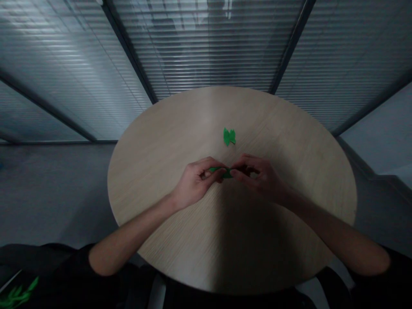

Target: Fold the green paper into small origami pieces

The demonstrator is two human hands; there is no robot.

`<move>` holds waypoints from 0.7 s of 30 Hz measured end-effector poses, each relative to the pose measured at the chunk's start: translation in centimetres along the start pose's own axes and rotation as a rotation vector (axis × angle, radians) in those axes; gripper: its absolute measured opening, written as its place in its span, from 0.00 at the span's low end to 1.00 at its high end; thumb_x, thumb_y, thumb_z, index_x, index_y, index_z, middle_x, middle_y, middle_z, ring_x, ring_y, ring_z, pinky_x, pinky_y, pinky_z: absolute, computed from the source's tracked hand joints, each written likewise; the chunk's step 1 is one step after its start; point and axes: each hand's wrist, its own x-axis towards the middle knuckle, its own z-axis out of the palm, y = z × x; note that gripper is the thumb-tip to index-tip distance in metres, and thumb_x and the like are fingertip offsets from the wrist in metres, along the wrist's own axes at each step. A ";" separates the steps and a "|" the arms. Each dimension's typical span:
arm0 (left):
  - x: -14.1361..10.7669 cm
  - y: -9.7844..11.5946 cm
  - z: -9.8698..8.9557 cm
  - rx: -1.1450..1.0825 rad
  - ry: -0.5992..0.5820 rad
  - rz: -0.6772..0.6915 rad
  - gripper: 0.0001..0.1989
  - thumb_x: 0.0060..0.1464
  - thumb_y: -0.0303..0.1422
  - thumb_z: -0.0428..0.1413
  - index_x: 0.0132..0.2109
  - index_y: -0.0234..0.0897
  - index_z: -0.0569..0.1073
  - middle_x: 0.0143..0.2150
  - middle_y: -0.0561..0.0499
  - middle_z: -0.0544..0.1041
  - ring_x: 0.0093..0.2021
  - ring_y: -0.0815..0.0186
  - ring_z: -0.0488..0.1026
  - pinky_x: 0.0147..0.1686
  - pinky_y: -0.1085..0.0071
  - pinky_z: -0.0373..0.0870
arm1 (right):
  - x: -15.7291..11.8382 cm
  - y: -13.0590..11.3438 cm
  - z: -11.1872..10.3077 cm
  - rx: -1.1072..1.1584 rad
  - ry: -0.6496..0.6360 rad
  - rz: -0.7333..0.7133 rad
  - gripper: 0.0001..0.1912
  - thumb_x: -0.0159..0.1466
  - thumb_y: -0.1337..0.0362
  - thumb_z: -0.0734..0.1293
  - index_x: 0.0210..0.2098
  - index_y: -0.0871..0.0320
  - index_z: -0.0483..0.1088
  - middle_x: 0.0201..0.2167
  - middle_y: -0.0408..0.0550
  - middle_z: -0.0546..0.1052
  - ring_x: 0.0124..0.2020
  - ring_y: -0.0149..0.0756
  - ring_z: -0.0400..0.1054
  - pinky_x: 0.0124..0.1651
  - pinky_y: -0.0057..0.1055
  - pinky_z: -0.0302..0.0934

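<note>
Both my hands meet over the middle of a round wooden table [154, 141], pinching a small green piece [227, 174] that looks like folded paper. My left hand [198, 178] holds its left part between thumb and fingers. At its right end, my right hand [257, 174] has thumb and fingertips closed on it. My fingers hide much of the piece, so its full shape cannot be made out. Just beyond my hands, a green paper-like shape [229, 136] with two pointed lobes lies on the tabletop, apart from both hands.
Glass partitions with horizontal blinds [209, 51] stand close behind the table's far edge. Grey floor [58, 184] shows at the left. Some bright green strands [21, 296] appear at the lower left corner, on something dark.
</note>
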 end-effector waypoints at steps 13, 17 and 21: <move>-0.1 0.0 0.4 -0.067 -0.010 -0.095 0.08 0.66 0.31 0.59 0.43 0.31 0.80 0.35 0.47 0.81 0.32 0.68 0.81 0.30 0.77 0.75 | -0.2 0.4 0.6 -0.067 0.062 -0.031 0.08 0.68 0.61 0.70 0.35 0.58 0.75 0.29 0.43 0.75 0.29 0.30 0.68 0.32 0.28 0.61; -0.1 0.2 0.4 -0.110 -0.015 -0.134 0.10 0.66 0.33 0.58 0.42 0.30 0.80 0.34 0.47 0.81 0.32 0.67 0.81 0.30 0.76 0.75 | -0.4 0.7 0.8 -0.072 0.090 -0.051 0.08 0.68 0.60 0.70 0.34 0.58 0.74 0.28 0.42 0.74 0.28 0.30 0.67 0.31 0.28 0.60; 0.0 0.2 0.3 -0.112 -0.012 -0.147 0.11 0.67 0.34 0.57 0.43 0.31 0.80 0.32 0.48 0.82 0.32 0.67 0.81 0.32 0.75 0.74 | -0.3 0.7 0.6 -0.054 0.080 -0.029 0.12 0.71 0.56 0.68 0.36 0.57 0.75 0.29 0.43 0.74 0.30 0.31 0.67 0.33 0.29 0.60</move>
